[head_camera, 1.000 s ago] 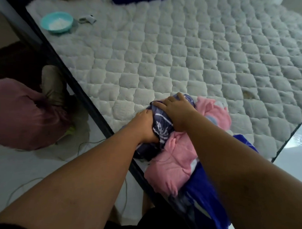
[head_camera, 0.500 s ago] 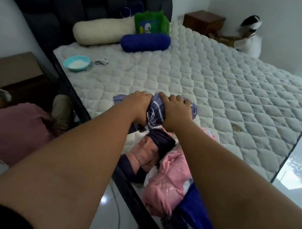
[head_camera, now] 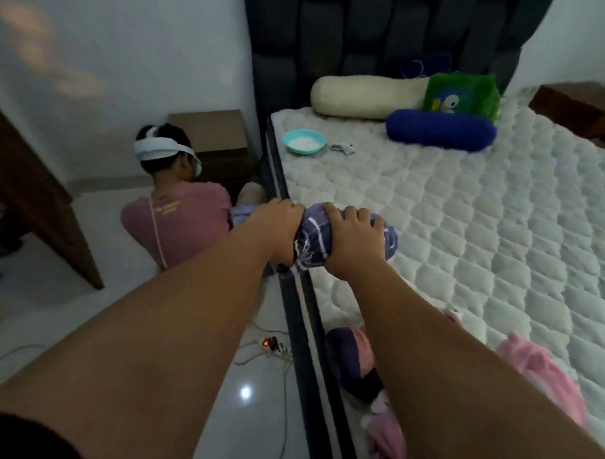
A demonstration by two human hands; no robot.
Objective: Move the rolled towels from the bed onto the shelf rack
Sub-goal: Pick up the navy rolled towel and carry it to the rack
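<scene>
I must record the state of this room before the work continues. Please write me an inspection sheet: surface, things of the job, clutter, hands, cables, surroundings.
Surface: quilted white bed, mostly bare.
Job's things: rolled purple towel held over the bed's left edge; pink and dark towels heaped at the near edge; no shelf rack in view.
Clutter: blue bowl, cream bolster, blue bolster, green cushion near the headboard.
Hands: left hand and right hand both grip the rolled towel.
Cables: power strip with white cords on the floor beside the bed.
Surroundings: seated person on the floor at left; brown nightstand behind.
</scene>
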